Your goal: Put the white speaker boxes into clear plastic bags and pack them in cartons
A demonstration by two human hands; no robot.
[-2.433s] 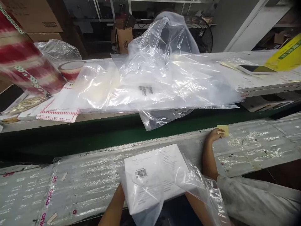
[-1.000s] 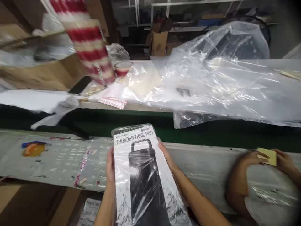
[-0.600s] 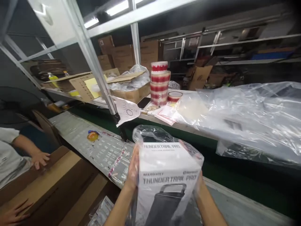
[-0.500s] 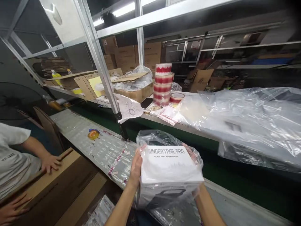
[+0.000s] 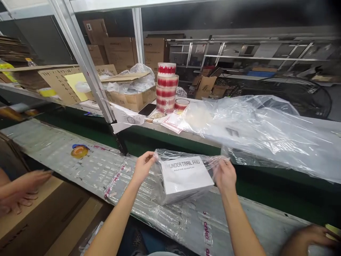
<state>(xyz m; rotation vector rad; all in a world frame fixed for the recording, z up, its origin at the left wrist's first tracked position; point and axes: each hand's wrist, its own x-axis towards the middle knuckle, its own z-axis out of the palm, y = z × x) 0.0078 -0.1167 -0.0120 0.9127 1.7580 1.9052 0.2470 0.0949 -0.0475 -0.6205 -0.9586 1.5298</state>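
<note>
A white box [image 5: 186, 177] printed "THUNDERTRAIL PRO" sits inside a clear plastic bag [image 5: 170, 154], above or on the tape-covered bench in front of me; whether it touches the bench is hard to tell. My left hand [image 5: 143, 165] pinches the bag's upper left corner. On the opposite side, my right hand [image 5: 225, 175] grips the upper right corner. Between both hands the bag's edge is stretched wide over the box's far side. Neither hand touches the box itself.
A stack of red-and-clear tape rolls [image 5: 166, 89] stands on the shelf, beside clear plastic sheets [image 5: 261, 124]. An orange tape roll [image 5: 80, 152] lies on the bench [image 5: 96, 170]. Co-workers' hands appear at left [image 5: 23, 190] and lower right [image 5: 310, 240], with a large carton [image 5: 50, 213] at left.
My hands have gone from holding the box's sides to pulling the bag's corners apart. The box has moved away from me over the bench. The left co-worker's hands have shifted, and my view has turned right.
</note>
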